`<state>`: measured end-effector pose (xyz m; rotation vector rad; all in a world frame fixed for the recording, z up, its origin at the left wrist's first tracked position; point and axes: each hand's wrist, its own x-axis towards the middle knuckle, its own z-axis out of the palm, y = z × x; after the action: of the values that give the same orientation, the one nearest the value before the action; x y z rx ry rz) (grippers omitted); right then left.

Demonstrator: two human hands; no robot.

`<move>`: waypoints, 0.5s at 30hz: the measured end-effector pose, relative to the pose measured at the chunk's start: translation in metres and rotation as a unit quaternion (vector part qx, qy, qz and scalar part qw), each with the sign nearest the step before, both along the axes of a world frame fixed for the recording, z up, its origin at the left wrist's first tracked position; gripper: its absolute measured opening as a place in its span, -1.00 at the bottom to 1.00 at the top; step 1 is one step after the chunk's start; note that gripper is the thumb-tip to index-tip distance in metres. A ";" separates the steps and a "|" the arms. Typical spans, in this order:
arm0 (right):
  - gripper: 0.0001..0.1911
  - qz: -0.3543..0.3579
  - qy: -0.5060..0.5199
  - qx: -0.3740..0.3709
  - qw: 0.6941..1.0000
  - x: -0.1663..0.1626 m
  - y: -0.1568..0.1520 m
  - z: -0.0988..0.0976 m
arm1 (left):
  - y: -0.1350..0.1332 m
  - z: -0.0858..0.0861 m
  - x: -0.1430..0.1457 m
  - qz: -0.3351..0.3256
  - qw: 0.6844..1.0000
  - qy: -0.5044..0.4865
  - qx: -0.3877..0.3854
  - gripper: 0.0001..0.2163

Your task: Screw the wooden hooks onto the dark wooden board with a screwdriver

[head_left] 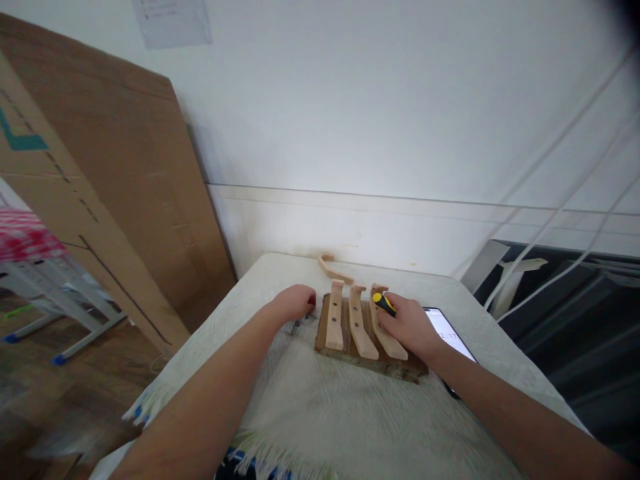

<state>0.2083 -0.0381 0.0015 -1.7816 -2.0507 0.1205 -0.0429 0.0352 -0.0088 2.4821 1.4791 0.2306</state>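
Note:
A brown wooden board (373, 365) lies on the cloth-covered table. Three pale wooden hooks (334, 320) sit side by side on it, with dark screw spots visible on some of them. My right hand (407, 323) rests over the rightmost hook, its fingers closed around a screwdriver (384, 304) with a yellow and black handle; the shaft is hidden. To the left of the board, my left hand (295, 303) is closed, fingertips down by a few small dark screws (295, 327). Whatever those fingertips hold is too small to tell.
Behind the board lies a loose curved wooden piece (334, 270). A lit phone (450, 333) is under my right wrist. The fringed white cloth (320, 420) covers the table. A tall cardboard box (135, 153) stands left; white cables (555, 220) and dark panels (590, 320) are right.

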 end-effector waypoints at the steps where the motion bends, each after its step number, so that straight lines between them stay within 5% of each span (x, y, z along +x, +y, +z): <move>1: -0.82 0.001 -0.008 0.000 1.000 0.000 0.000 0.000 | -0.002 0.003 0.001 0.034 0.999 -0.018 0.029 -0.90; 4: -0.83 0.011 -0.020 0.005 1.000 0.000 -0.001 0.000 | -0.011 0.016 0.007 0.103 0.977 -0.150 0.113 -0.83; 6: -0.84 0.020 -0.021 0.007 1.000 0.000 -0.001 0.000 | -0.020 0.027 0.015 0.051 0.953 -0.269 0.129 -0.80; 9: -0.84 0.022 -0.018 0.002 1.000 -0.001 0.001 0.000 | -0.036 0.037 0.028 -0.033 0.919 -0.388 0.061 -0.79; 15: -0.87 0.052 0.004 -0.011 0.999 0.000 0.001 0.002 | -0.050 0.033 0.042 -0.141 0.909 -0.382 -0.090 -0.81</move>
<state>0.2084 -0.0369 0.0033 -1.6847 -2.1435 0.1816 -0.0014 -0.0147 0.0238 2.0387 0.7658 0.8485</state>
